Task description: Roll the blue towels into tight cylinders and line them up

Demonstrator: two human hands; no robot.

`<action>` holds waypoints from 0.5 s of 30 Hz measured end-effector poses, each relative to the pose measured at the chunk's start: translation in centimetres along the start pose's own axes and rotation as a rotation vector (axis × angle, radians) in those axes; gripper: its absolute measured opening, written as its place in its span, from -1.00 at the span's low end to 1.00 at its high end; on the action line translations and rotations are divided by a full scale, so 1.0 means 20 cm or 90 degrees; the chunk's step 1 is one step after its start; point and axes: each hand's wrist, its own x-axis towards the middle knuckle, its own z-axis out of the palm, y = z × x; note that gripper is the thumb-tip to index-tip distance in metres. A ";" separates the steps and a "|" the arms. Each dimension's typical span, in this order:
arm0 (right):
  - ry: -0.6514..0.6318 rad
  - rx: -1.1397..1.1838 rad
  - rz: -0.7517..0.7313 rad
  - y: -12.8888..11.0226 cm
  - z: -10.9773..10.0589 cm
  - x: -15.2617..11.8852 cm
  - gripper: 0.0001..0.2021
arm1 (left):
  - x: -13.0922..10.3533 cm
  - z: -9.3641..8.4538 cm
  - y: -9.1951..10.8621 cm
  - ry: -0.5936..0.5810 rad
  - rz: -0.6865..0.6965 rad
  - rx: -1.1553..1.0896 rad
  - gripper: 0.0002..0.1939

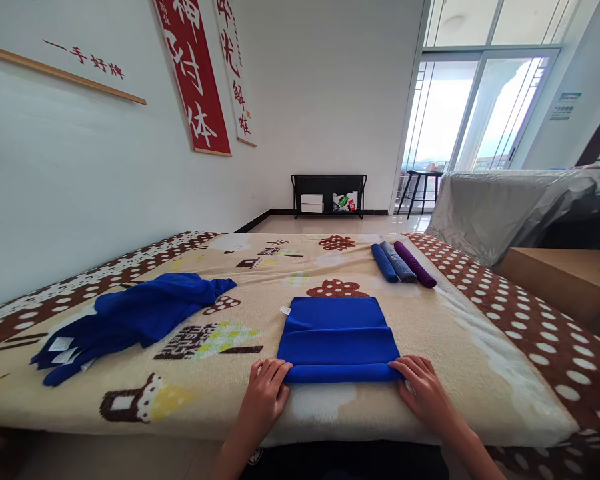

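A blue cloth lies flat in front of me, its near edge rolled into a thick tube and a small white tag at its far left corner. My left hand grips the left end of that roll, fingers curled over it. At the roll's right end, my right hand is closed on the cloth in the same way. Off to the left rests a crumpled heap of blue cloth with white tags. Three rolled cloths lie side by side at the back right: a blue one, a grey-blue one and a purple one.
A cream patterned blanket with a brown dotted border covers the surface under the cloths. To the right stand a cardboard box and something under a grey plastic cover. A black rack stands by the far wall.
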 end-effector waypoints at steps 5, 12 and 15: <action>0.003 -0.002 0.009 -0.01 -0.01 0.00 -0.66 | 0.00 -0.01 0.00 -0.007 0.005 -0.010 -0.61; -0.002 0.002 0.008 -0.02 -0.01 0.01 -0.64 | 0.01 -0.02 0.01 0.001 -0.006 -0.004 -0.62; 0.000 0.002 0.007 -0.02 -0.02 0.01 -0.65 | 0.01 -0.02 0.01 0.002 0.001 0.011 -0.62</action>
